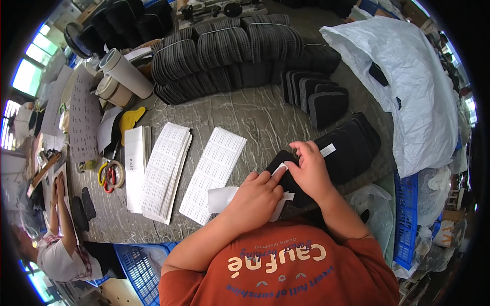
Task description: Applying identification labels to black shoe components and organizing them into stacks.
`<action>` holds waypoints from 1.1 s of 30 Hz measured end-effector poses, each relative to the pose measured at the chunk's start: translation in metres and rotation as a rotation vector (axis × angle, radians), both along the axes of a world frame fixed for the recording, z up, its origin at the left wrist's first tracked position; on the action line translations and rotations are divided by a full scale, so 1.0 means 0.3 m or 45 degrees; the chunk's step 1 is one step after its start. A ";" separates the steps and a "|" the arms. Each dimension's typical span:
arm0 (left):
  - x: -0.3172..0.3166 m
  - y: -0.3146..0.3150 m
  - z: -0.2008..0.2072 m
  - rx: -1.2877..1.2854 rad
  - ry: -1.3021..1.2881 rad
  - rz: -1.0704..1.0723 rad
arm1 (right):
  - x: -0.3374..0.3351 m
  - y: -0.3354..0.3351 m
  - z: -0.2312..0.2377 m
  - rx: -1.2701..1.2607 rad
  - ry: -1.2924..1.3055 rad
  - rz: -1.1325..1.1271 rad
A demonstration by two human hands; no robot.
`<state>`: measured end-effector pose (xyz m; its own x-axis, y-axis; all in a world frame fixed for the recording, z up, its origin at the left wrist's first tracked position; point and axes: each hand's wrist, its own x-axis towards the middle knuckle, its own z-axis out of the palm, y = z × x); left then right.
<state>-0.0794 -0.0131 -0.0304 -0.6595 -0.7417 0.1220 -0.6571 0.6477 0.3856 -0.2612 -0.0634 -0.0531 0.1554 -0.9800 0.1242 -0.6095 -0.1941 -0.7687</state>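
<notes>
My left hand is curled over a white strip of label paper, whose ends stick out on both sides of it. Its index finger reaches to a small white label on a black rounded flat pad. My right hand meets the same label with its thumb, the other fingers bent above the pad. Under and beyond that hand, more black pads lie fanned out, one bearing a white label. Left of my hands is a sheet of printed labels, beside stacked label sheets.
Bundled rows of black pads stand at the back, with loose ones leaning nearby. A white plastic sack bulges at right above a blue crate. Scissors, tape and a tumbler sit left; another person works there.
</notes>
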 end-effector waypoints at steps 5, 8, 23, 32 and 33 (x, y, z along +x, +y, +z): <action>0.001 -0.009 0.009 0.070 -0.026 -0.010 | -0.013 -0.012 -0.010 -0.201 0.172 0.104; 0.030 0.010 0.001 0.135 0.055 -0.012 | -0.029 -0.019 0.006 0.032 -0.014 0.033; 0.041 -0.004 -0.002 0.328 0.684 0.211 | -0.091 0.098 0.040 0.580 -0.707 0.278; 0.118 0.022 0.021 0.634 0.517 0.542 | -0.044 0.048 0.095 0.128 -0.425 0.227; 0.122 0.029 0.018 0.289 0.421 0.224 | -0.042 0.024 0.078 0.161 -0.422 0.225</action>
